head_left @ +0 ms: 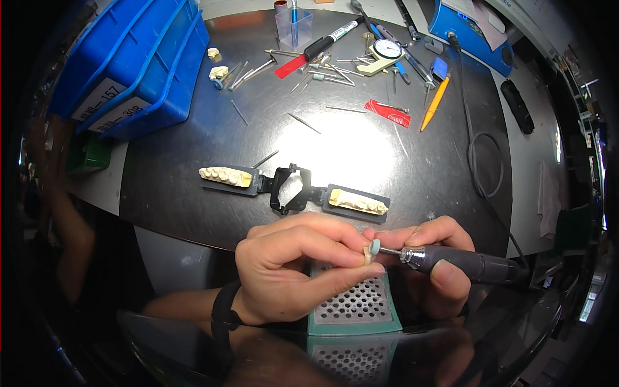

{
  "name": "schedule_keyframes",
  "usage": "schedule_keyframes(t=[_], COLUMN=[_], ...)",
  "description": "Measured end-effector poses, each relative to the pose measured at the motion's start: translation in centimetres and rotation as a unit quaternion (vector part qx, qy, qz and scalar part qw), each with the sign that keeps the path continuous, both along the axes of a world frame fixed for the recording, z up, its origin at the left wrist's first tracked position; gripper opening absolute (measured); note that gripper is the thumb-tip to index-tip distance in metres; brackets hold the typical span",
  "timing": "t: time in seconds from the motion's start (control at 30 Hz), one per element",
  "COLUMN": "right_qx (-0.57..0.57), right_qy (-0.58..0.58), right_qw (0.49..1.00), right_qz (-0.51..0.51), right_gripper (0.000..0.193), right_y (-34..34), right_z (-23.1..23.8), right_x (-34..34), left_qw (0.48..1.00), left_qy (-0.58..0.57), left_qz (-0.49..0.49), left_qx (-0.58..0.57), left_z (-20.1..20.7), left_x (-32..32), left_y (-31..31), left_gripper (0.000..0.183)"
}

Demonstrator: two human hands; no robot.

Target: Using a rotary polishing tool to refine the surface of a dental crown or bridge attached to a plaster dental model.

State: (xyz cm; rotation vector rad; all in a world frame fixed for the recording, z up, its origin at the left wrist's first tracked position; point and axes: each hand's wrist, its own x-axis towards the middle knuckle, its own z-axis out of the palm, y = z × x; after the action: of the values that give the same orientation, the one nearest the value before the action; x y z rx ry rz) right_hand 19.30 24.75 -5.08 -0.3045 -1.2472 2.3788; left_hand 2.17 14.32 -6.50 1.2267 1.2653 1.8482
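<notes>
My left hand [284,267] pinches a small cream tooth-like piece [368,256] between thumb and fingertips. My right hand [446,280] is wrapped round a dark rotary handpiece [480,264]. At the handpiece's tip a blue-green grinding wheel [375,246] sits right against the small piece; whether it spins I cannot tell. Both hands meet above a green-framed perforated metal plate [358,308]. Just beyond them lies an unfolded black hinged articulator [308,193], bearing a cream tooth model [225,176] on its left arm and another tooth model [358,202] on its right.
Stacked blue bins [138,77] stand at the far left. Several metal burs [332,74], a black marker [332,39], a dial gauge [387,51] and an orange tool [436,103] lie across the back. The handpiece cord [469,135] loops at right, below a blue control box [471,32].
</notes>
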Motion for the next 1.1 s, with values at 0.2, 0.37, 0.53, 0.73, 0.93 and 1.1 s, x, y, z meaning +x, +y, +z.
schedule_keyframes(t=[0.2, 0.37, 0.53, 0.73, 0.93, 1.1], right_qx=[0.012, -0.004, -0.034, -0.023, -0.028, 0.025], right_qy=[0.002, -0.012, -0.002, -0.01, -0.022, 0.018], right_qw=[1.0, 1.0, 0.998, 0.999, 0.999, 1.0], right_qz=[-0.001, -0.018, -0.048, -0.047, -0.023, -0.005], right_gripper=[0.033, 0.033, 0.035, 0.034, 0.035, 0.033], right_y=[0.0, -0.3, -0.4, -0.3, -0.1, 0.2], right_z=[-0.1, 0.0, -0.2, -0.1, 0.2, -0.8], right_x=[0.0, -0.1, -0.3, -0.3, -0.3, -0.4], left_qw=[1.0, 0.999, 0.999, 1.0, 0.999, 0.999], left_qy=[0.017, 0.035, 0.022, 0.012, 0.037, 0.044], left_qz=[-0.011, -0.017, -0.023, -0.022, -0.01, -0.001], left_qx=[-0.001, 0.005, -0.006, 0.019, 0.01, 0.017], left_z=[-0.1, 0.1, 0.1, -0.2, -0.2, -0.2], left_x=[-0.2, -0.4, -0.3, -0.2, -0.4, -0.4], left_y=[0.0, -0.1, 0.1, 0.1, -0.1, 0.0], left_gripper=[0.02, 0.02, 0.021, 0.022, 0.021, 0.021])
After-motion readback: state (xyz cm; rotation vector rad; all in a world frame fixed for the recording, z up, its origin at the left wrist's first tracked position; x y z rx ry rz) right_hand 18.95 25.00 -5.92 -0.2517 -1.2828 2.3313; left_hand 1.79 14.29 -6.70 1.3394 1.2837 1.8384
